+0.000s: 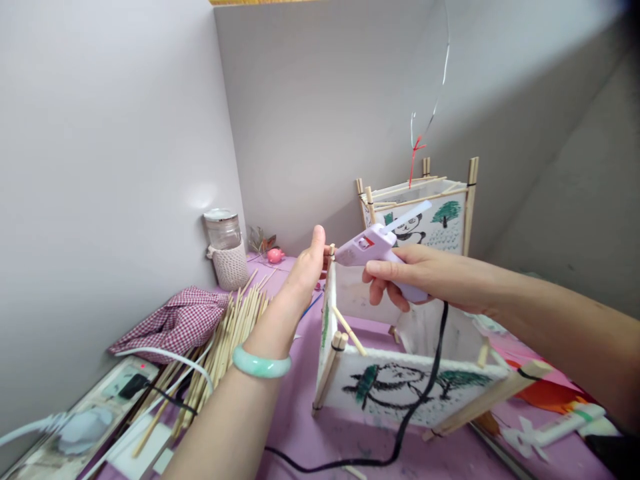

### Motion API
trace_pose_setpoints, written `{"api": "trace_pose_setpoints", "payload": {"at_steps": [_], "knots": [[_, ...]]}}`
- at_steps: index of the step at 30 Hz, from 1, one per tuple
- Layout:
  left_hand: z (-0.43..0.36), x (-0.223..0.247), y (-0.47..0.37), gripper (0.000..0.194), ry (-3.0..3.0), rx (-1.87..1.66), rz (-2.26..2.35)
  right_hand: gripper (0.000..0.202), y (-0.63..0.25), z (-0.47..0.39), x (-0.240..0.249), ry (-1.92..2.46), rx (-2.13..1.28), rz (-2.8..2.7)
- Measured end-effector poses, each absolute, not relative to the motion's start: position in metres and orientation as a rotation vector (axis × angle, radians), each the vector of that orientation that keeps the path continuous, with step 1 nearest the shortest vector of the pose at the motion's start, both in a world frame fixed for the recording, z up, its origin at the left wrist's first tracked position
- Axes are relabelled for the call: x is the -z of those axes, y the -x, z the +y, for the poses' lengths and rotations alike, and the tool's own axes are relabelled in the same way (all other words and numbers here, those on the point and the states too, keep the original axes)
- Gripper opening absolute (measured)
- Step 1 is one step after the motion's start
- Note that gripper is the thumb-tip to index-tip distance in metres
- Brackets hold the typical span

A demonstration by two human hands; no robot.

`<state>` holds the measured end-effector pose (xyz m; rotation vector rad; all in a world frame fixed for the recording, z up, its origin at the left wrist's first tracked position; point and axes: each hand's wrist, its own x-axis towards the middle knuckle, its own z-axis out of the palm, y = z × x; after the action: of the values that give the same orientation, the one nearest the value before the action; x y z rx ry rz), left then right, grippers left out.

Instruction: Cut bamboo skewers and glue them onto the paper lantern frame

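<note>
- Left forearm (225, 420), nearest the camera, wears a green-white bangle (261, 364) above the purple desk (293, 408).
- Left hand (305, 270): thumb raised, beside the far-left corner post (332, 251) of the panda-painted lantern frame (395, 383); its fingers are partly hidden there, so I cannot tell whether it grips.
- Right hand (423, 267): wrapped round a lilac hot glue gun (370, 245), over the lantern frame, nozzle end at that post.
- Second lantern (445, 233): behind, towards the desk's back edge.
- Wooden sticks (240, 330): near the desk's left edge.
</note>
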<state>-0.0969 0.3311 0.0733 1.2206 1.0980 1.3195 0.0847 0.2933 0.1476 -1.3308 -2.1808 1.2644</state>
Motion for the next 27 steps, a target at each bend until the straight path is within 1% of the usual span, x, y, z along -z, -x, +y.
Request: {"api": "trace_pose_setpoints", "payload": {"at_steps": [9,18,27], "knots": [[0.3320,-0.0722,0.0983,0.070,-1.207,-1.305,1.130,0.040,-0.0833,0.2925,-0.1470,1.344,-1.237,-2.223],[0.3303,-0.0724,0.0987,0.070,-1.251,-1.308,1.124,0.045,-0.0788,0.2908,-0.1530,1.429,-0.801,-2.473],[0.3313,-0.0733,0.0981,0.065,-1.186,-1.337,1.132,0.042,-0.0844,0.2916,-0.1546,1.473,-0.704,-2.506]]}}
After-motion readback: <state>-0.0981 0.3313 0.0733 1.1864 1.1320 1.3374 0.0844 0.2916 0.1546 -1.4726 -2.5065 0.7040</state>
